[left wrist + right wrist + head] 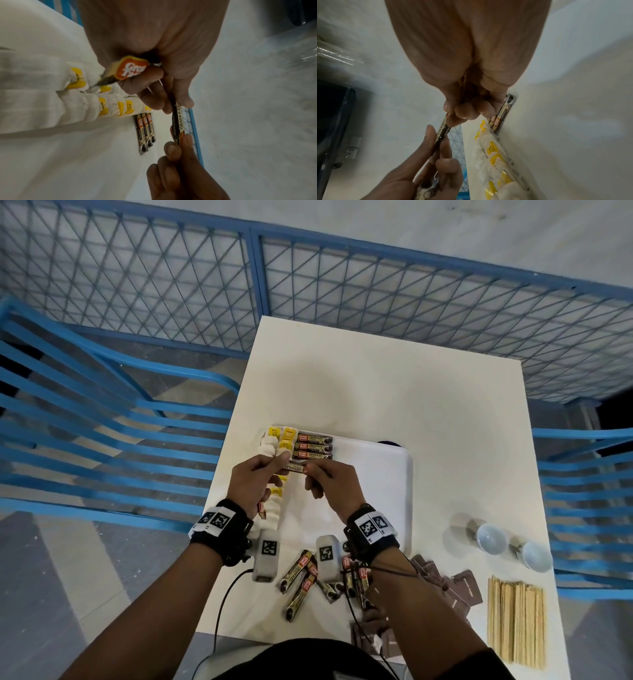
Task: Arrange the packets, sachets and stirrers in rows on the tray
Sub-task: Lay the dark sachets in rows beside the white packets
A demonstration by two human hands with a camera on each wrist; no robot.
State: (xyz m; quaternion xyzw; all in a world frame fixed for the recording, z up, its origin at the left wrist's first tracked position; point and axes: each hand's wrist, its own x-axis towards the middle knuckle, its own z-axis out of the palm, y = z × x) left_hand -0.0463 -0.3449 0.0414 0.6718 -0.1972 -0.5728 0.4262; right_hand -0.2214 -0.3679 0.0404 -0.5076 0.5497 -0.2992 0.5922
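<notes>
Head view, largest first: the white bench (394, 392) carries a white tray (376, 474), only partly filled. Along its left edge run white-and-yellow sachets (275, 445) in a column too bunched to count. Beside them lie three brown granule sticks (314, 446) in a neat row. The left hand (248, 486) and right hand (330, 484) each pinch one end of a fourth stick (297, 468) just above the tray, below the third; the left hand's fingers (149, 94) also curl round a spare stick (126, 70). Much is left, I judge: a loose heap of sticks (305, 580), at least six, brown flat packets (462, 587) scattered at the near edge, and the stack of wooden stirrers (515, 619), all untouched. Two small white bowls (512, 546) stand near the stirrers.
</notes>
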